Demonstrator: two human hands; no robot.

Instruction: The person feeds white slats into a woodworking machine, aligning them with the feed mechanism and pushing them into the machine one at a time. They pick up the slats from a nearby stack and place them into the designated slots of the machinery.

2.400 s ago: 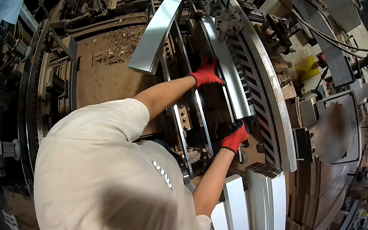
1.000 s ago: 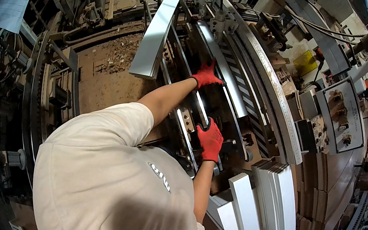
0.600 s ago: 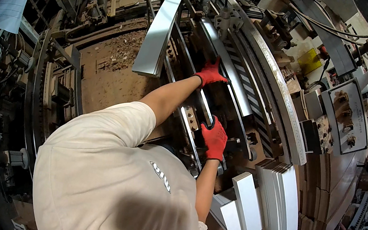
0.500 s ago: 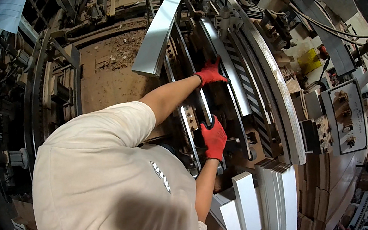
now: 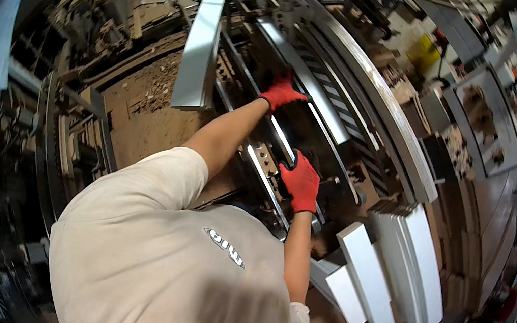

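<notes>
The machine bed [image 5: 319, 124] runs from near right to far left, built of parallel metal rails. A long pale panel [image 5: 200, 49] lies on its far left side. White boards [image 5: 384, 271] lie stacked at its near right end. Wood chips [image 5: 144, 108] cover the left tray.

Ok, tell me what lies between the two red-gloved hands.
In the head view, shiny metal rails of the machine run between the left hand and the right hand.

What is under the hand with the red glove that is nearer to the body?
The right hand rests on a metal rail of the machine, near a perforated bracket. The glove covers the part beneath the palm, so that part cannot be seen.
</notes>
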